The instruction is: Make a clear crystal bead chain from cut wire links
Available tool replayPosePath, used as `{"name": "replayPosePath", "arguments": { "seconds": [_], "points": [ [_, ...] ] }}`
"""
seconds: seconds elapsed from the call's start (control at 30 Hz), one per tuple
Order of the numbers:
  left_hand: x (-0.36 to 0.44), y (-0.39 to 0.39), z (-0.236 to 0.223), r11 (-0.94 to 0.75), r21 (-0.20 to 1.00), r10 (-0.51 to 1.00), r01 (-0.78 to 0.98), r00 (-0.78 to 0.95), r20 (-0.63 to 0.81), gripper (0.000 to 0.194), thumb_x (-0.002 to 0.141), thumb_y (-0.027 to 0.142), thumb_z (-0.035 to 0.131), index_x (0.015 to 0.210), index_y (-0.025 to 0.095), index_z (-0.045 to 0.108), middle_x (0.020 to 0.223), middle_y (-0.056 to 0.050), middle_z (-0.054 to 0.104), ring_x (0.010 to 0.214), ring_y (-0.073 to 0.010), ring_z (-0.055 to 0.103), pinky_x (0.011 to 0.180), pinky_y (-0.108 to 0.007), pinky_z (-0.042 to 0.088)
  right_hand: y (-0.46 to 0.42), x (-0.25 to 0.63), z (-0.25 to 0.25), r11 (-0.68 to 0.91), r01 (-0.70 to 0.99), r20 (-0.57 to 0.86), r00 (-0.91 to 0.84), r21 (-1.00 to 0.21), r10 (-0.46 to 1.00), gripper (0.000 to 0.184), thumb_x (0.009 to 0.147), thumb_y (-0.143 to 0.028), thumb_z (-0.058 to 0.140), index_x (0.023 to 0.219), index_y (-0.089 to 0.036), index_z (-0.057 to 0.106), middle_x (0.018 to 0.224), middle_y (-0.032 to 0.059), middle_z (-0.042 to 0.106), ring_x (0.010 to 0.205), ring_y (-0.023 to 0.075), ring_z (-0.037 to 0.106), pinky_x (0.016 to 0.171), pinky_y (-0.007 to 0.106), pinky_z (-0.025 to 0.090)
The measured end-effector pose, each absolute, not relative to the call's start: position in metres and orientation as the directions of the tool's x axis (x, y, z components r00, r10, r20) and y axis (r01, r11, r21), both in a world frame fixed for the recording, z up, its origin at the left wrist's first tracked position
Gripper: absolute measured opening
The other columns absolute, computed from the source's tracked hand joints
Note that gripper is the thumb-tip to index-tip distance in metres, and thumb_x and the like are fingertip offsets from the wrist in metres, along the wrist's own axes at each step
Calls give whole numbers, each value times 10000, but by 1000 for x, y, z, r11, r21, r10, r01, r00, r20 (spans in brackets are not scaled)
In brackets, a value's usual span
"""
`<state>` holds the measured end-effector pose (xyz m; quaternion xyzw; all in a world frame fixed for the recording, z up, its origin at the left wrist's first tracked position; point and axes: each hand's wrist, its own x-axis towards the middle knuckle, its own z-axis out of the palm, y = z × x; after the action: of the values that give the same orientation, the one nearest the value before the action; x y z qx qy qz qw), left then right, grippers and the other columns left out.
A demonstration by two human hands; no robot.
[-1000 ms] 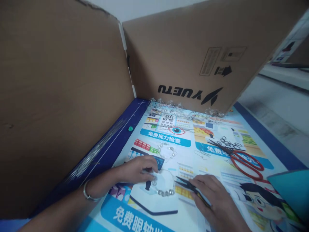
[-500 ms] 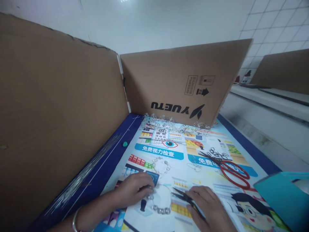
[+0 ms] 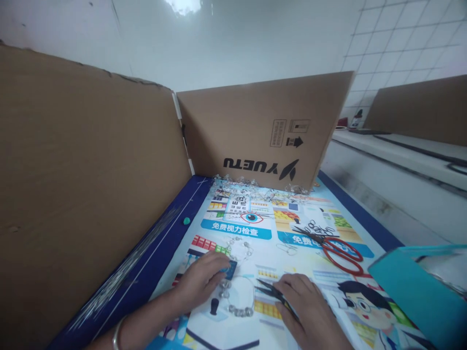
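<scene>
My left hand has its fingers pinched at the upper left of a clear-beaded wire bracelet. Several beads sit along the bottom and left of the loop, while bare wire shows at its top and right. A pair of black-handled pliers is in my right hand; its jaws are slightly apart beside the loop's right side. Just beyond my left hand lies another beaded bracelet on the printed sheet.
Red-handled scissors lie right, beside small black rings. Beaded pieces line the base of the back cardboard panel. Loose wires lie along the left panel. A turquoise box stands right.
The camera view has shifted slightly, so the scissors and box appear farther left. The left fingers have shifted a little at the bracelet; both hands keep their holds.
</scene>
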<state>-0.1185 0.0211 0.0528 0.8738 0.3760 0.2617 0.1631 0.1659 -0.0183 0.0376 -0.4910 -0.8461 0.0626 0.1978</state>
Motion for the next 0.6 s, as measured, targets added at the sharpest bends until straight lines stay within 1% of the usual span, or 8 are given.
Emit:
{"name": "replayPosePath", "arguments": {
  "seconds": [0.07, 0.17, 0.27, 0.4, 0.5, 0.6],
  "points": [
    [-118, 24, 52, -676, 413, 736, 610, 577, 353, 323, 878, 168, 436, 1194, 220, 482, 1238, -76, 530, 1161, -191, 450, 993, -372, 360, -19, 164, 41, 508, 806, 270, -438, -305, 857, 216, 839, -240, 474, 1040, -251, 555, 1027, 73, 554, 959, 251, 479, 787, 402, 401],
    [-115, 30, 51, -682, 320, 732, 658, 615, 294, 396, 882, 206, 444, 1274, 262, 433, 1338, -69, 455, 1227, -220, 396, 1017, -432, 333, -22, 160, 46, 490, 814, 270, -419, -313, 867, 198, 824, -200, 473, 997, -235, 564, 1011, 77, 555, 940, 248, 478, 778, 389, 394],
    [-110, 36, 49, -686, 265, 728, 678, 643, 238, 389, 884, 211, 440, 1263, 295, 456, 1338, -47, 460, 1236, -230, 383, 1000, -441, 350, -24, 157, 51, 462, 820, 268, -387, -337, 882, 202, 801, -173, 489, 975, -236, 571, 988, 68, 559, 919, 240, 478, 780, 382, 384],
    [-105, 44, 47, -697, 210, 716, 685, 652, 251, 354, 878, 198, 448, 1212, 298, 511, 1301, -44, 492, 1204, -237, 404, 966, -427, 372, -25, 155, 55, 438, 821, 265, -359, -366, 895, 212, 785, -171, 508, 966, -252, 584, 967, 50, 561, 912, 232, 473, 790, 374, 373],
    [-101, 52, 46, -688, 179, 722, 703, 639, 265, 319, 882, 231, 455, 1185, 290, 535, 1292, -50, 498, 1193, -244, 409, 958, -433, 368, -26, 155, 57, 435, 826, 271, -354, -359, 895, 229, 782, -168, 512, 983, -251, 585, 971, 47, 557, 915, 228, 469, 803, 374, 365],
    [-98, 59, 45, -661, 166, 746, 731, 619, 247, 318, 888, 245, 445, 1192, 290, 530, 1296, -48, 496, 1191, -247, 409, 938, -434, 379, -25, 155, 56, 427, 833, 273, -346, -351, 898, 223, 788, -168, 508, 980, -253, 586, 968, 40, 557, 918, 222, 468, 805, 365, 363]
  ]
}}
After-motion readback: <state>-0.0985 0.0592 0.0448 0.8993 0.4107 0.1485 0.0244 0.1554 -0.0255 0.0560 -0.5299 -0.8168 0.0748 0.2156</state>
